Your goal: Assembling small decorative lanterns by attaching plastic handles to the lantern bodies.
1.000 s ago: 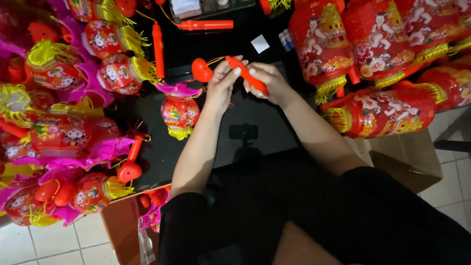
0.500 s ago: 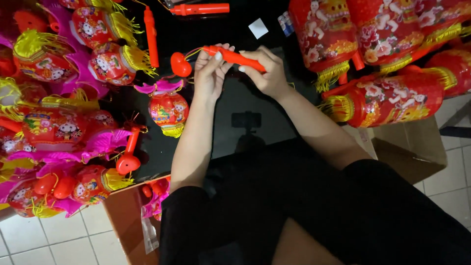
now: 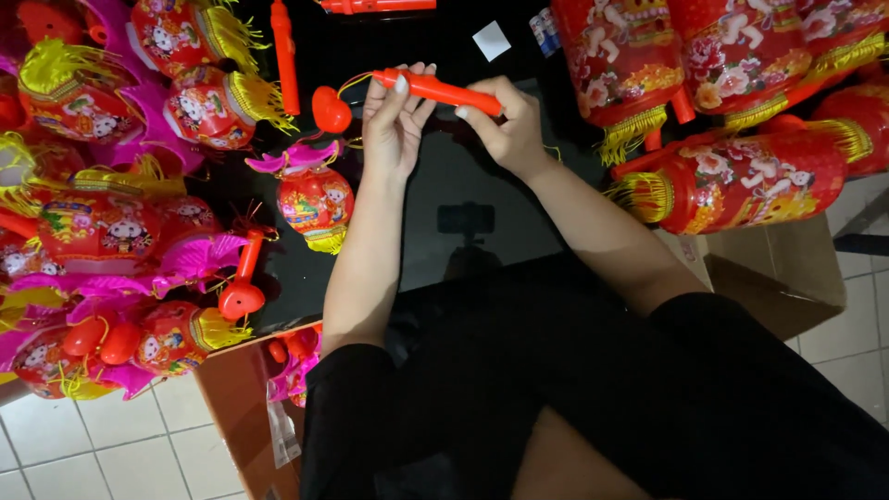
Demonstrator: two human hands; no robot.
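Both hands hold a red plastic handle stick point(image 3: 443, 92) level above a black tabletop point(image 3: 463, 176). My right hand point(image 3: 505, 125) grips its right end. My left hand point(image 3: 394, 120) pinches its left end with the fingers spread. A thin yellow cord runs from that end to a red heart-shaped piece point(image 3: 331, 110) hanging to the left. Below the heart sits a small red lantern point(image 3: 313, 196) with a pink top and yellow fringe.
Many small red and pink lanterns point(image 3: 102, 222) crowd the left side. Large red cylindrical lanterns point(image 3: 741, 181) with gold fringe lie at the right. Spare red sticks point(image 3: 283, 54) lie at the top. A cardboard box point(image 3: 250, 398) stands at the lower left, another point(image 3: 787, 278) at the right.
The handle stick has turned from steeply slanted to nearly level. Both hands shifted slightly on it, and the heart piece now hangs left of my left hand.
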